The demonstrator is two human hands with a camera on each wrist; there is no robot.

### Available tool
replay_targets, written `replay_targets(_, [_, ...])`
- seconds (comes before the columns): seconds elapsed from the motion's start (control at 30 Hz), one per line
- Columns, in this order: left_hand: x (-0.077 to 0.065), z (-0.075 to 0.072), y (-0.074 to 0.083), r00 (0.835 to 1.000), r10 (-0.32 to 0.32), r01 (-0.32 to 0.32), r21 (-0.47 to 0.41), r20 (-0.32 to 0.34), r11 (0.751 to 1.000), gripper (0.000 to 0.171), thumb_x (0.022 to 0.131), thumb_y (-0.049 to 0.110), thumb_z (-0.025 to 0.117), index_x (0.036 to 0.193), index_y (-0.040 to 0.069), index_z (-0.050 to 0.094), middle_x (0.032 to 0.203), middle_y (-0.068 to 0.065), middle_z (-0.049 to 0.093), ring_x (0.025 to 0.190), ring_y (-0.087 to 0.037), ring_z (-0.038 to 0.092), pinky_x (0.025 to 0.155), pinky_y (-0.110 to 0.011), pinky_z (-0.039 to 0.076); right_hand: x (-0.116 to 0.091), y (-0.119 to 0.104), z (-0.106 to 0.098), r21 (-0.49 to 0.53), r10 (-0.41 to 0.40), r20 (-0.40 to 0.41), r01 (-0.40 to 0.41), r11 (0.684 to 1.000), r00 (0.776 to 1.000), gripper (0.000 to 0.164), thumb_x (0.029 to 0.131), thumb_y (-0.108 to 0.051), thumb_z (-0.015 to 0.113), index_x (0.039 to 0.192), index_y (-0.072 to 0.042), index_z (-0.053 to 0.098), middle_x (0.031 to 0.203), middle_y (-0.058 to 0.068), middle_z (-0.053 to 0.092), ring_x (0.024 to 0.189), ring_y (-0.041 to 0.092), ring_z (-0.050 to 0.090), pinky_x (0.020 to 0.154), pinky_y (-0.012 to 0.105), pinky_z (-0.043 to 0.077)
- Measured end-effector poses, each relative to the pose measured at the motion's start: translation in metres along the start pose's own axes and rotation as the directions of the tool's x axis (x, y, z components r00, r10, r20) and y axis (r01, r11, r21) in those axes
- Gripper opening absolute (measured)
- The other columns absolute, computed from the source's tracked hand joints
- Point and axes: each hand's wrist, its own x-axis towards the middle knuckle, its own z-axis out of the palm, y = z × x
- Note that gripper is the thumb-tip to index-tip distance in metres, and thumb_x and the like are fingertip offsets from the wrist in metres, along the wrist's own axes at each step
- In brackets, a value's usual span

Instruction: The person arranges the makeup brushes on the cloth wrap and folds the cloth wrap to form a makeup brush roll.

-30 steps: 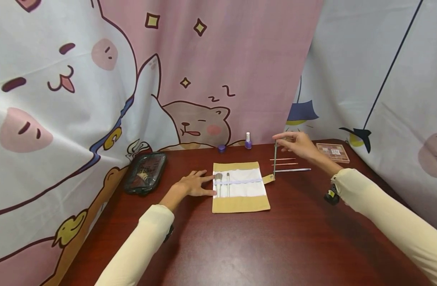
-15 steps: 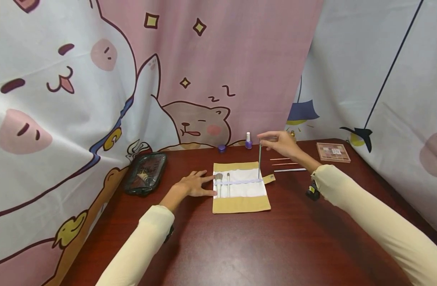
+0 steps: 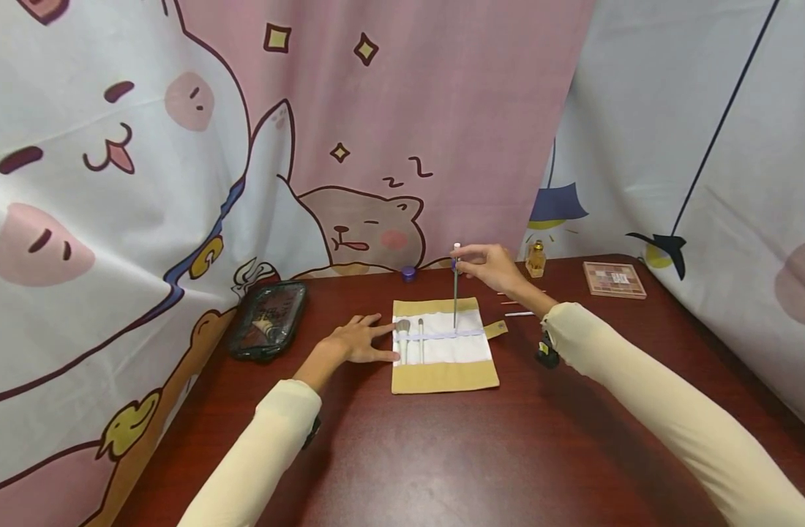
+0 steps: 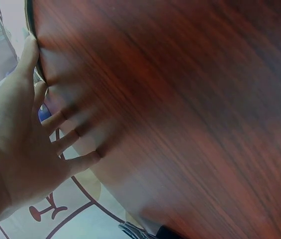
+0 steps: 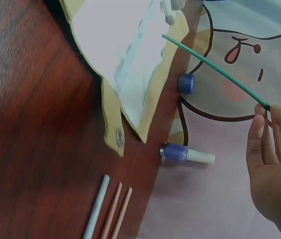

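A makeup brush roll lies unfolded on the table, tan with a white inside and a lavender elastic band. Two brushes, a wide one and a slim one, sit under the band at its left. My left hand rests with spread fingers at the roll's left edge, thumb and index finger touching it. Above the roll my right hand pinches the top of a thin green stick, like a brush handle. It hangs nearly upright, its lower tip over the white cloth near the band; whether they touch I cannot tell.
Several thin sticks lie right of the roll's snap strap. Behind stand a purple jar, purple nail polish and a perfume bottle. A palette lies back right, a black pouch left.
My right hand has moved left with the green stick, from beside the strap to over the middle of the roll. The perfume bottle has come into sight. My left hand has stayed still.
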Motion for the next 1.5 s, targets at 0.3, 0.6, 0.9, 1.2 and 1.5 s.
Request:
replay_targets(0.3, [0.0, 0.001, -0.002, 1.0, -0.001, 0.001, 0.003, 0.002, 1.0, 0.086, 0.09, 0.081, 0.052, 0.163, 0.041, 0.031, 0.172, -0.005, 0.022, 0.156, -0.034, 0.022, 0.114, -0.061, 0.037, 0.007, 0.004, 0.02, 0.008, -0.038, -0.015, 0.038, 0.999, 0.999, 0.026, 0.096, -0.008, 0.075, 0.122, -0.003, 0.076, 0.115, 0.018, 0.076, 0.089, 0.02, 0.077, 0.071, 0.024, 0.059])
replay_targets(0.6, [0.001, 0.002, -0.002, 1.0, 0.0, 0.0, 0.002, 0.005, 1.0, 0.085, 0.09, 0.081, 0.051, 0.163, 0.043, 0.029, 0.173, -0.003, 0.02, 0.156, -0.033, 0.021, 0.114, -0.062, 0.037, 0.01, 0.002, 0.031, -0.001, -0.033, -0.015, 0.033, 0.999, 0.999, 0.022, 0.096, -0.008, 0.075, 0.118, -0.007, 0.079, 0.104, 0.014, 0.079, 0.082, 0.021, 0.076, 0.068, 0.026, 0.059])
replay_targets(0.9, [-0.001, -0.002, 0.0, 1.0, -0.007, 0.007, -0.006, 0.011, 1.0, 0.086, 0.091, 0.08, 0.053, 0.164, 0.041, 0.029, 0.173, -0.004, 0.02, 0.156, -0.034, 0.021, 0.115, -0.063, 0.035, 0.011, 0.001, 0.037, 0.028, -0.017, 0.003, 0.017, 0.999, 1.0, 0.024, 0.095, -0.005, 0.075, 0.119, -0.002, 0.078, 0.111, 0.019, 0.076, 0.08, 0.022, 0.077, 0.062, 0.024, 0.058])
replay_targets(1.2, [0.0, -0.002, -0.002, 1.0, 0.0, -0.001, 0.009, 0.009, 1.0, 0.085, 0.091, 0.081, 0.051, 0.163, 0.042, 0.028, 0.173, -0.003, 0.019, 0.157, -0.033, 0.021, 0.114, -0.061, 0.037, 0.01, 0.007, 0.047, -0.024, 0.012, 0.047, -0.011, 1.0, 0.999, 0.023, 0.095, -0.011, 0.077, 0.118, -0.011, 0.079, 0.117, 0.014, 0.076, 0.091, 0.029, 0.078, 0.066, 0.035, 0.059])
replay_targets(1.5, [0.002, 0.0, -0.003, 1.0, -0.005, 0.005, 0.008, 0.015, 1.0, 0.085, 0.091, 0.082, 0.05, 0.163, 0.042, 0.029, 0.173, -0.003, 0.019, 0.157, -0.033, 0.02, 0.115, -0.061, 0.036, 0.004, 0.017, 0.057, -0.051, 0.012, 0.087, -0.007, 0.999, 0.996, 0.028, 0.094, -0.007, 0.077, 0.122, -0.003, 0.076, 0.126, 0.017, 0.073, 0.099, 0.034, 0.076, 0.081, 0.047, 0.061])
